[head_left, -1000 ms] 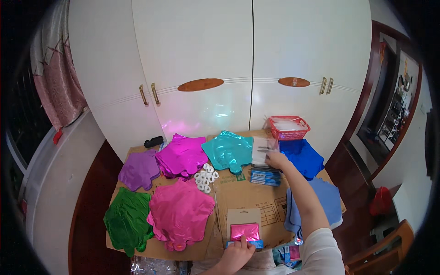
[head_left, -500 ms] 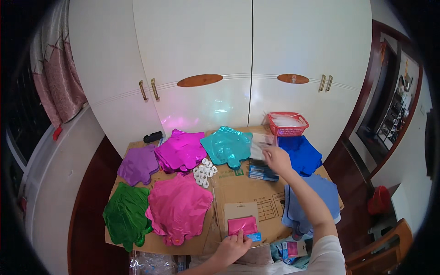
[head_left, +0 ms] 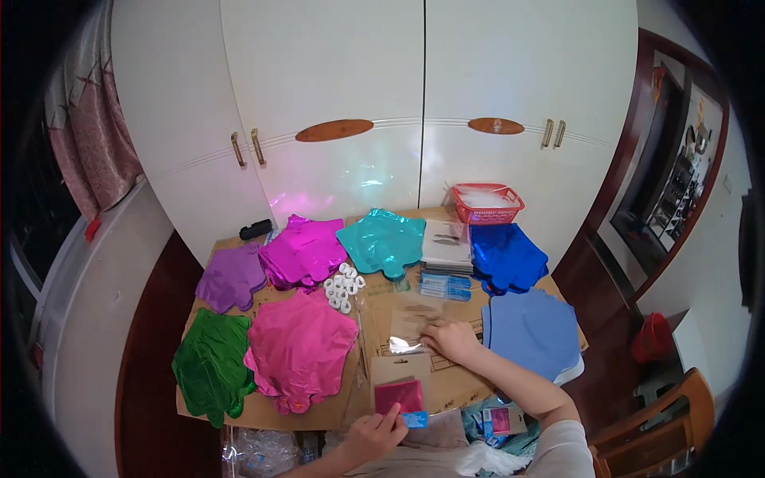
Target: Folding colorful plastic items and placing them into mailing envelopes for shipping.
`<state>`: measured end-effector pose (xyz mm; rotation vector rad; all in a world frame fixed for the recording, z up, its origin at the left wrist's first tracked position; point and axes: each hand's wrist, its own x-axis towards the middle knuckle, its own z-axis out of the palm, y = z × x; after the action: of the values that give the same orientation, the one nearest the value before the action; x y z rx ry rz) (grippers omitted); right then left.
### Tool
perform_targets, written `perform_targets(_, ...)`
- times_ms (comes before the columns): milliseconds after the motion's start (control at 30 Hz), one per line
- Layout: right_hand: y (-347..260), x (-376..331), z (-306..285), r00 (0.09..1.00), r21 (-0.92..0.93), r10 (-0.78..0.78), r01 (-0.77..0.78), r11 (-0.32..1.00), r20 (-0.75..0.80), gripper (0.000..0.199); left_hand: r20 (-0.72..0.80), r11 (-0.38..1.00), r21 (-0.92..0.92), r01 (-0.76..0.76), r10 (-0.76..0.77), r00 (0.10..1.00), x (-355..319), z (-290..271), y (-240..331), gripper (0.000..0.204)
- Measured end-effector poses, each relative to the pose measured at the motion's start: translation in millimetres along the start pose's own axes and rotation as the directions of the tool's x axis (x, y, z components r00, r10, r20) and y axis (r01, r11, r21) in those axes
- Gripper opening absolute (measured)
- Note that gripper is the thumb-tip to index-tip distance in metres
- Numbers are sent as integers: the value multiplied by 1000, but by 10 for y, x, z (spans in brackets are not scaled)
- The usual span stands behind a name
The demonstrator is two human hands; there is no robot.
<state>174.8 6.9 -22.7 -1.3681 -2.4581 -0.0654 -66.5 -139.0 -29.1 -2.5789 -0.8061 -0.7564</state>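
Note:
Near the front edge of the table, my left hand (head_left: 373, 436) grips the lower end of a folded pink foil sheet (head_left: 396, 396), thumb on top. This sheet lies on a tan backing card (head_left: 389, 368) with a hanging slot, and a small blue label (head_left: 414, 420) sits at its lower right corner. My right hand (head_left: 452, 341) pinches the right side of a clear plastic bag (head_left: 410, 323), just beyond the card. Farther back are a stack of clear bags (head_left: 446, 244) and a pile of blue labels (head_left: 445, 287).
Piles of shaped foil sheets in purple (head_left: 231, 277), magenta (head_left: 304, 252), teal (head_left: 382, 243), blue (head_left: 510, 256), pale blue (head_left: 531, 334), green (head_left: 211, 366) and pink (head_left: 303, 350) ring the cardboard surface. White ribbon rolls (head_left: 344, 287) cluster mid-table. A red basket (head_left: 488, 213) stands behind.
My right hand has come from the bag stack toward me, bringing a clear bag close to the card. My left hand stays at the pink foil. The whole view has shifted slightly.

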Motion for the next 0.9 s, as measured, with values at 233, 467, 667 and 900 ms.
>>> perform_targets(233, 14, -70, 120, 987, -121, -129, 117, 986, -99, 15, -15, 985, 46, 165, -164, 986, 89, -28, -19, 11)
perform_targets(467, -4, -51, 71, 997, -73, -72, 71, 995, -15, 13, 78, 989, 123, 77, -87, 993, 238, -58, -166, 13)
perform_targets(667, -26, 28, 71, 999, 188, 49, -51, 981, 14, 13, 166, 990, 74, -117, 103, 981, 210, 92, -149, 12)
perform_targets(900, -231, 20, -1, 998, 66, -40, 43, 997, -53, 7, 175, 987, 5, -159, 156, 972, 327, 134, -178, 13)
